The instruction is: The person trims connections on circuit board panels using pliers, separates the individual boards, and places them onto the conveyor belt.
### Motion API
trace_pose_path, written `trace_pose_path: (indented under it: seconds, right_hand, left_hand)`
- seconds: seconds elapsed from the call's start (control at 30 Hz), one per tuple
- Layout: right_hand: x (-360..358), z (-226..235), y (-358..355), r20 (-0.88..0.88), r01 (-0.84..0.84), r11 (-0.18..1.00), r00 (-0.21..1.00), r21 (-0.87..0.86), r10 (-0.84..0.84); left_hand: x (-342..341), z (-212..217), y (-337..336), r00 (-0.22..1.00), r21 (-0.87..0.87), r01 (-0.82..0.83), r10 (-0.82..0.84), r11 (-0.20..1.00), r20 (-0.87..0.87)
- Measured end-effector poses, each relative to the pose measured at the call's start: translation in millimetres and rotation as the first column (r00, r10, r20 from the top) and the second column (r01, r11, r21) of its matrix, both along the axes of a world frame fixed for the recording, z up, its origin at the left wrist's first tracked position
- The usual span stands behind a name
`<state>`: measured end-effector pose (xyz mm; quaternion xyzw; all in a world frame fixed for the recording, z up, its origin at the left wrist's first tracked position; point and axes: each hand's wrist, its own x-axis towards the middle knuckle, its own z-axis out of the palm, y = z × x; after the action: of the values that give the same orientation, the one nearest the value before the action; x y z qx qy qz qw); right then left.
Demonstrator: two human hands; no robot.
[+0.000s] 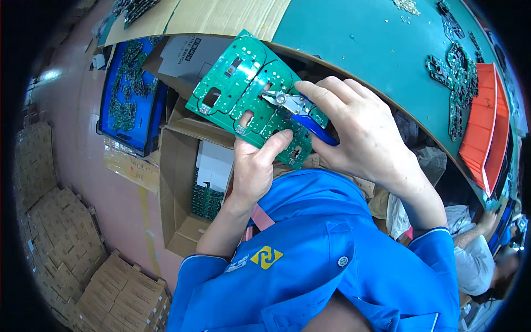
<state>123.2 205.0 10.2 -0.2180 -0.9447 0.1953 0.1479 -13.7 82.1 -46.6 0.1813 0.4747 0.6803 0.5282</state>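
Note:
A green circuit board panel point(227, 72), cut into several sections by dark slots, is tilted up in front of me. My left hand point(257, 166) grips its lower edge, the thumb lying on the board's face and the other fingers hidden behind it. In my right hand point(359, 122) is a pair of side cutters point(312, 126) with blue handles. The metal jaws of the cutters rest at a small opening near the middle of the panel. Whether the jaws are closed on anything, I cannot tell.
An open cardboard box point(180, 166) with boards inside stands below left. Beyond it sits a blue tray point(133, 119) piled with green boards. On the green bench point(354, 61) lie loose boards point(456, 83) and a red bin point(484, 133). Another person point(475, 260) works at right.

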Motion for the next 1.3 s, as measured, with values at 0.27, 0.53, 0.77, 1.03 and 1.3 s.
trace_pose_path:
  seconds: [0.27, 0.53, 0.77, 1.03, 1.3]
  right_hand:
    - [0.9, 3.2, -5.4, 0.067, 0.001, 0.999, 0.998, -0.032, 0.001]
    - [2.6, 6.0, 0.8, 0.095, 0.044, 0.989, 0.995, -0.142, -0.031]
    - [1.7, 0.4, -0.5, 0.004, 0.012, 1.000, 1.000, 0.012, -0.012]
    - [1.6, 1.3, -1.5, 0.036, 0.018, 0.999, 0.999, 0.039, -0.019]
    - [2.8, 3.6, -1.5, 0.043, 0.025, 0.999, 0.999, 0.037, -0.027]
  left_hand:
    - [-2.5, -7.1, -4.6, 0.999, -0.032, 0.020, -0.021, 0.999, -0.028]
    - [-2.3, -2.3, -2.3, 1.000, -0.003, 0.016, -0.016, 1.000, 0.015]
    - [0.6, -4.1, -0.8, 0.997, 0.000, -0.006, 0.006, 1.000, 0.076]
    - [2.7, -1.8, 0.8, 1.000, -0.012, 0.001, -0.001, 1.000, 0.005]
    - [1.9, -3.2, 2.3, 1.000, -0.010, 0.004, -0.005, 1.000, -0.015]
